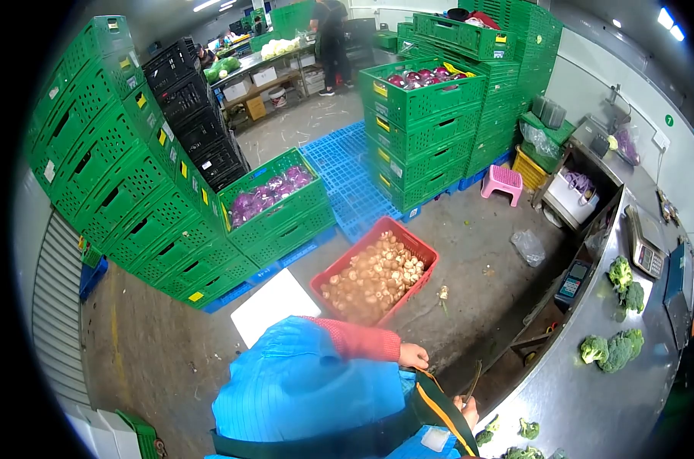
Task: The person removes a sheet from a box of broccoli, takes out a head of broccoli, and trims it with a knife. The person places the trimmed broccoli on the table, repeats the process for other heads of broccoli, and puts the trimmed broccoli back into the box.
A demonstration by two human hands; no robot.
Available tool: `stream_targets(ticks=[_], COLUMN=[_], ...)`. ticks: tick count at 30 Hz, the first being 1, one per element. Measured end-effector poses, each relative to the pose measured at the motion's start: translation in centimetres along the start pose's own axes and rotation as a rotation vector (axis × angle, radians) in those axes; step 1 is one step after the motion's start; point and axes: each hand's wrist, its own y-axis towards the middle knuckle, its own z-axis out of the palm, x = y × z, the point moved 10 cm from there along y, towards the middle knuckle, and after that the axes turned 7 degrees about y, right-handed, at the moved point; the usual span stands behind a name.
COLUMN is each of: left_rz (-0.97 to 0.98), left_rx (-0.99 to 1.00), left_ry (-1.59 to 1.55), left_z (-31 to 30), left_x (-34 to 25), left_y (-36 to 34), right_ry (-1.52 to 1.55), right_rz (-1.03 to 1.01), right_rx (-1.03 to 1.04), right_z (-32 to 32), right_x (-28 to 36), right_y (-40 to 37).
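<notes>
My left hand, below a pink knitted cuff and a blue sleeve cover, is closed at the orange-trimmed edge of a dark apron. Lower and to the right, beside the metal table, my right hand is partly covered by the apron. Its fingers are curled around a thin brownish strip that points up; I cannot tell what it is. Small broccoli pieces lie on the table close to that hand. In front of my left arm stands a red crate of pale mushrooms.
Green crates are stacked at left; one holds purple vegetables. More crates stand on a blue pallet. The metal table at right carries broccoli heads and a scale. A pink stool and a distant person are behind.
</notes>
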Motion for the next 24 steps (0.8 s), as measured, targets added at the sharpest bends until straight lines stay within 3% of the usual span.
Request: stream_targets(ticks=[9,12,18,24], left_rz=[-0.033,0.039,-0.035,0.056], left_rx=[-0.002,-0.072,-0.039,-0.111], left_ry=[0.008,0.054,-0.06,0.033], left_z=[-0.6,0.1,1.0,0.7], left_x=[-0.6,1.5,3.0,3.0], left_y=[-0.7,0.9,1.8,2.6], right_ry=[0.005,-0.002,-0.007,0.013], right_rz=[0.012,0.033,0.037,0.053], right_rx=[-0.003,-0.009,-0.023,0.001], right_z=[0.2,0.1,0.0,0.0], right_x=[-0.2,-0.1,-0.3,-1.2], right_y=[-0.1,-0.4,-0.5,-0.2])
